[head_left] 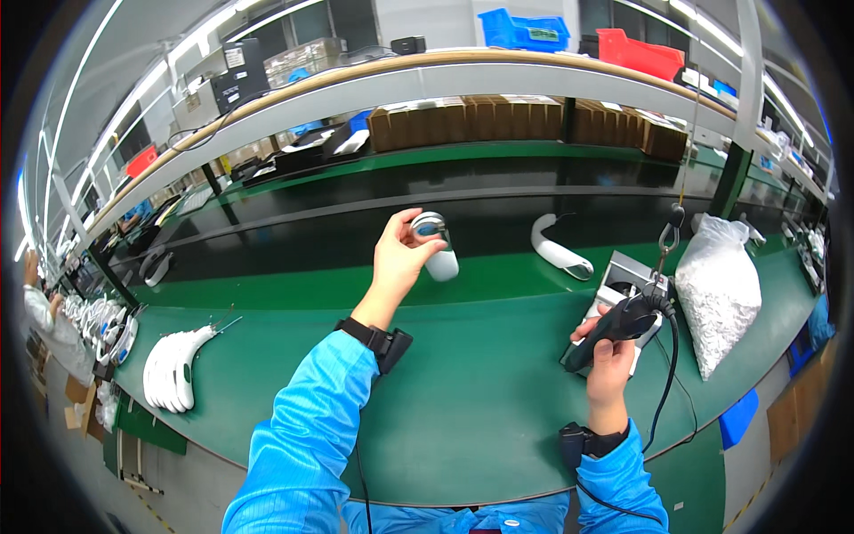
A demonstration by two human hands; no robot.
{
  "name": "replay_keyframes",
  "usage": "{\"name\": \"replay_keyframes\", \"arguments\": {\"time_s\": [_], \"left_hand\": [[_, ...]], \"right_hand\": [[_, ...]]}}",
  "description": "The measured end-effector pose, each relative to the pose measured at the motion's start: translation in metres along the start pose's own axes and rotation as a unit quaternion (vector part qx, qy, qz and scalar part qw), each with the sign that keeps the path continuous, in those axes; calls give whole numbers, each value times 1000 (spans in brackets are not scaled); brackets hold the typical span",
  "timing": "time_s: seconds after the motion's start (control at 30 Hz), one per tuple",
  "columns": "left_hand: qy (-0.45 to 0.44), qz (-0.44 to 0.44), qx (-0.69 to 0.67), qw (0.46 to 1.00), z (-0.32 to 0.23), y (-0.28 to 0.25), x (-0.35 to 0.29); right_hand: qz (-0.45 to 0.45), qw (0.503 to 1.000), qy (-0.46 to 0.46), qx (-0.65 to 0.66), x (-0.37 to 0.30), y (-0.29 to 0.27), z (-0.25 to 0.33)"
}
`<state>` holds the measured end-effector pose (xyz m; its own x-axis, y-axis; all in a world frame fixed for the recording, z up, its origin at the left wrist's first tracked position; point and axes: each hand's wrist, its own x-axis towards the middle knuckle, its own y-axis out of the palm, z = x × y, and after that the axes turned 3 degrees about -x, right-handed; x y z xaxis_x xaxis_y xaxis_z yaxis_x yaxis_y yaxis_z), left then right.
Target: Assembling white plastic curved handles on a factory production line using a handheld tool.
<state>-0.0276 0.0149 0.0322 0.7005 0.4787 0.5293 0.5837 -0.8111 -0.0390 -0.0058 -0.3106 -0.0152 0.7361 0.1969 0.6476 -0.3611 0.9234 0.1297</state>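
Near the middle, my left hand (402, 258) pinches a white plastic device (444, 266) by its rounded, shiny-rimmed end. The white body of this piece points downward above the green work surface. At the right, my right hand (608, 365) is wrapped around a black electric screwdriver (623, 322), which hangs from a metal hook and has a black cable. Its tip I cannot make out. Just behind the screwdriver stands a grey metal box (630, 271), partly hidden by the tool and hand.
Several curved white housings (169, 372) with thin wires lie at the left; another curved white piece (560, 251) is on the far side. A clear bag of small white parts (719, 294) sits at right. Brown cartons (498, 123) line up beneath the shelf (427, 76).
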Motion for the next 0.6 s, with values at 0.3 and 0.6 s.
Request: {"name": "replay_keyframes", "arguments": {"time_s": [0.3,0.6], "left_hand": [[-109,172,-287,936,-52,41,-97],[14,163,68,984,-56,41,-97]], "right_hand": [[-50,991,64,106,18,-14,16],[-68,997,-4,32,47,-36,22]]}}
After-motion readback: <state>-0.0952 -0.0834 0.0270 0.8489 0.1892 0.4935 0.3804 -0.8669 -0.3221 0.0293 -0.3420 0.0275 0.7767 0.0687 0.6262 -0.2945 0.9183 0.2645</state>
